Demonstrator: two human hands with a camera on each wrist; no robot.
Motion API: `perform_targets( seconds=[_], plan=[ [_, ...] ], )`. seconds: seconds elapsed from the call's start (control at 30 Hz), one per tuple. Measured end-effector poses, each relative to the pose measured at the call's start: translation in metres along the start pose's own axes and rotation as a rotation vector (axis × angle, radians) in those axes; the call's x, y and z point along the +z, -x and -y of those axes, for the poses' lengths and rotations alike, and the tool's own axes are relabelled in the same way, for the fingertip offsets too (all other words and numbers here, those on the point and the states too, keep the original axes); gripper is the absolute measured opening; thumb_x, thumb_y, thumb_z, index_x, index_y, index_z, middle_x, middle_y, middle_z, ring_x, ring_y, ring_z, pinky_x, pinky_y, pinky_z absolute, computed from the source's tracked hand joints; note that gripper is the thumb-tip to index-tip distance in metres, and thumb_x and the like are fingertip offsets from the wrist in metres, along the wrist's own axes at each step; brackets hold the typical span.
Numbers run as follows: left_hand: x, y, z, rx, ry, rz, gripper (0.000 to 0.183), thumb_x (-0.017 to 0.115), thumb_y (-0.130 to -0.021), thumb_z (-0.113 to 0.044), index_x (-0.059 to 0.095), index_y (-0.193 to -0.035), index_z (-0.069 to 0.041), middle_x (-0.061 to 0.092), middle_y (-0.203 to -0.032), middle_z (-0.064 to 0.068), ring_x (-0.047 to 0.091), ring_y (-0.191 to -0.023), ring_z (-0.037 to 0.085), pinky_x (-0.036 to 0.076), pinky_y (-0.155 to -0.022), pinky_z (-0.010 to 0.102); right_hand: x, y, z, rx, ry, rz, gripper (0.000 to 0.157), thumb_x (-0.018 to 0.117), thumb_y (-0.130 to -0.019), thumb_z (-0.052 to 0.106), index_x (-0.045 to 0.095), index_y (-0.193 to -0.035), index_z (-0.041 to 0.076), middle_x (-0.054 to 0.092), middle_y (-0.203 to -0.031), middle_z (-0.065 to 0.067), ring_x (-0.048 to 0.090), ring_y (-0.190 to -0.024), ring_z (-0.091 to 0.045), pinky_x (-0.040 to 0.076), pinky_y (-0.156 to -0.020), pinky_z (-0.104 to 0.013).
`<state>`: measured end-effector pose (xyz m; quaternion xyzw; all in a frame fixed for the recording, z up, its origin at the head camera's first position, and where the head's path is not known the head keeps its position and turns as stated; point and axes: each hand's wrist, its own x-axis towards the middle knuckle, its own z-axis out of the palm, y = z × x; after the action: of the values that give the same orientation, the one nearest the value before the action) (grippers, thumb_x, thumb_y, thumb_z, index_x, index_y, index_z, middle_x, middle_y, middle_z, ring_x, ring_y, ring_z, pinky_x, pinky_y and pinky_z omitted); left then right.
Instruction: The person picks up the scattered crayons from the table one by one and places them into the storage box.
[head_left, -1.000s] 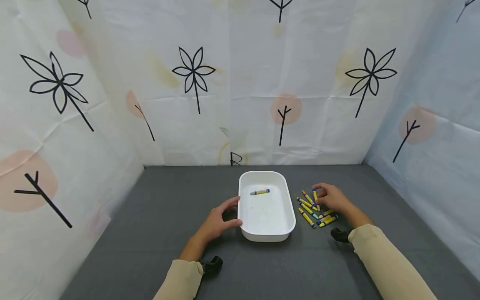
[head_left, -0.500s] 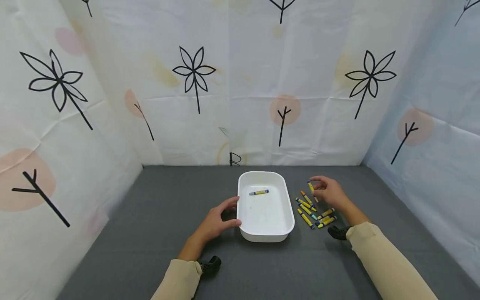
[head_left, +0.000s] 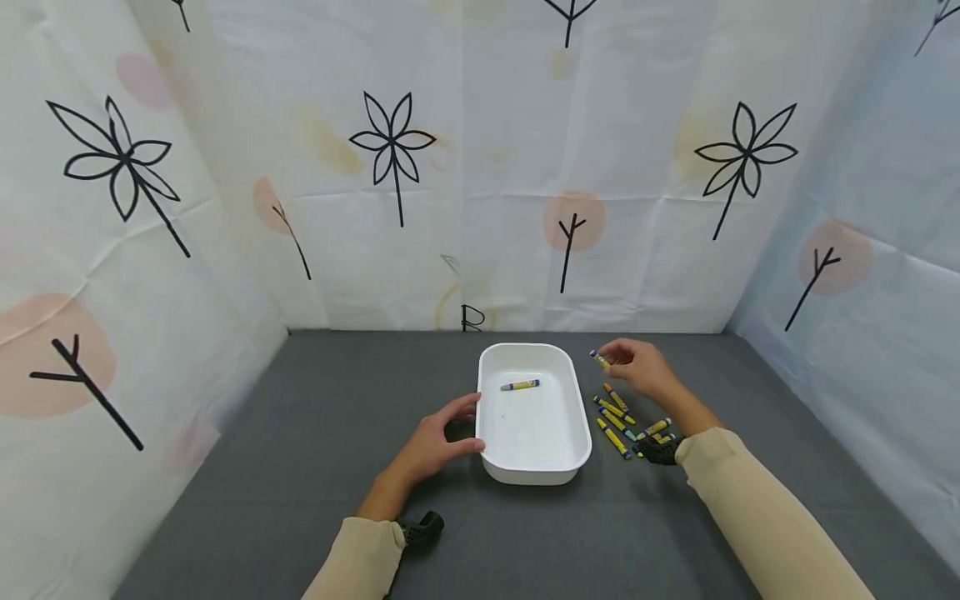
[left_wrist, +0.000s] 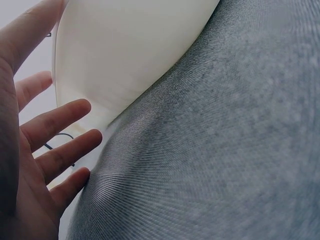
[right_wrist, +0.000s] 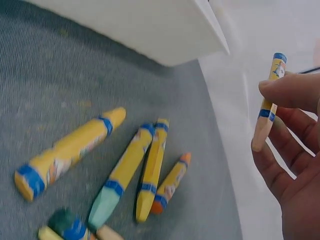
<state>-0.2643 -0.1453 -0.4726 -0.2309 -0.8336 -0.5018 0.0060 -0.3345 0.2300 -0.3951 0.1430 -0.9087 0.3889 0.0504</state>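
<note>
My left hand [head_left: 429,447] touches the left side of a white plastic tray [head_left: 531,477], its fingers spread and fairly straight in the left wrist view. A single grey-tipped crayon [head_left: 520,385] lies inside the tray. Beyond the tray's right rim, my right hand [head_left: 643,367] pinches a crayon [right_wrist: 266,114] in a yellow and blue wrapper between thumb and fingers; its tip is pale peach. The held crayon is raised above the table. Below that hand lie several loose crayons, among them a mint-green one [right_wrist: 120,175] and an orange one [right_wrist: 172,183].
A dark grey cloth [head_left: 360,383] covers the table. White fabric walls [head_left: 495,167] with plant drawings stand at the back and both sides. A black wrist strap piece [head_left: 660,450] on the right arm hides part of the crayon pile.
My right hand has lifted the peach crayon from the pile and carried it up and left toward the tray's far right corner. My left hand stays at the tray.
</note>
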Motion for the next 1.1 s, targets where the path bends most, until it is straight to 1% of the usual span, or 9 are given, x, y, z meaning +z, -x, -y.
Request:
perform_targets(
  seconds=[0.07,0.23,0.43,0.63,0.87,1.1],
  plan=[
    [-0.001,0.001,0.001,-0.016,-0.005,0.001,0.072,0.078,-0.082,-0.036,0.046,-0.146,-0.027,0.057,-0.133,0.002,0.051,-0.124,0.022,0.037,-0.1,0.053,0.004,-0.003,0.005,-0.008,0.01,0.003,0.027,0.07,-0.088,0.004,0.065,-0.114,-0.001,0.064,-0.101,-0.015,0.059,-0.092,-0.03,0.049,-0.076,-0.043],
    [0.001,0.0,0.003,-0.007,-0.006,0.0,0.07,0.078,-0.084,-0.032,0.045,-0.146,-0.025,0.057,-0.134,0.005,0.051,-0.125,0.024,0.036,-0.101,0.056,0.008,-0.011,0.017,-0.029,0.03,0.022,0.027,0.07,-0.088,0.005,0.066,-0.114,0.0,0.064,-0.103,-0.014,0.059,-0.094,-0.031,0.048,-0.079,-0.045],
    [0.001,0.001,0.003,-0.006,0.005,0.001,0.07,0.077,-0.085,-0.03,0.045,-0.146,-0.024,0.057,-0.134,0.006,0.05,-0.125,0.026,0.035,-0.101,0.058,0.02,-0.019,0.031,-0.07,-0.011,0.041,0.025,0.067,-0.089,0.002,0.066,-0.114,-0.002,0.065,-0.105,-0.017,0.06,-0.095,-0.032,0.049,-0.08,-0.046],
    [0.001,0.0,0.004,-0.011,-0.013,0.0,0.07,0.077,-0.084,-0.033,0.045,-0.146,-0.026,0.058,-0.133,0.002,0.051,-0.125,0.022,0.035,-0.102,0.056,0.035,-0.024,0.045,-0.071,-0.037,0.064,0.024,0.066,-0.09,0.001,0.068,-0.113,-0.002,0.066,-0.104,-0.015,0.06,-0.096,-0.032,0.049,-0.082,-0.046],
    [0.0,0.0,0.006,-0.006,-0.022,-0.002,0.071,0.077,-0.083,-0.038,0.045,-0.146,-0.026,0.058,-0.133,0.004,0.052,-0.124,0.022,0.037,-0.101,0.054,0.05,-0.033,0.057,-0.082,-0.024,0.078,0.023,0.066,-0.09,0.0,0.069,-0.113,0.0,0.067,-0.104,-0.014,0.061,-0.097,-0.031,0.049,-0.082,-0.045],
    [-0.001,-0.001,0.004,-0.008,-0.014,0.006,0.071,0.077,-0.084,-0.034,0.045,-0.146,-0.024,0.058,-0.134,0.003,0.052,-0.124,0.022,0.038,-0.101,0.053,0.062,-0.036,0.07,-0.077,0.017,0.105,0.023,0.065,-0.091,0.0,0.07,-0.113,0.003,0.067,-0.103,-0.011,0.06,-0.098,-0.029,0.049,-0.083,-0.044]
  ],
)
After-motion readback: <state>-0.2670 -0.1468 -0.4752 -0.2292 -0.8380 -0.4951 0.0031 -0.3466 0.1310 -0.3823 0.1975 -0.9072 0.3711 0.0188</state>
